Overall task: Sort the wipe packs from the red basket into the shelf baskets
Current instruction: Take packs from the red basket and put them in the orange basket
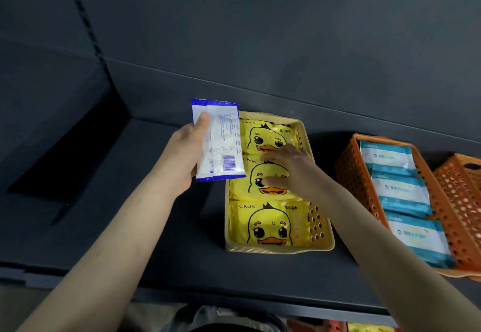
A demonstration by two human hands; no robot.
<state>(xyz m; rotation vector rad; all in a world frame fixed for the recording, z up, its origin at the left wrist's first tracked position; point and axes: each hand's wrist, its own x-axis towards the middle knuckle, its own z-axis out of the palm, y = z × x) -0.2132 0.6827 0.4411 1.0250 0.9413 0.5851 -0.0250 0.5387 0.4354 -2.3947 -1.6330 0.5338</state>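
Now my left hand grips a white-and-blue pack upright, thumb across its back, above the shelf at the yellow basket's far left corner. My right hand lies fingers spread, pressing the middle of three duck packs in that basket. Right of it, an orange basket holds blue packs.

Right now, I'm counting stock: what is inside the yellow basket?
Three yellow duck packs lie in the yellow basket; the right hand rests on the middle one. Anything beneath is covered.
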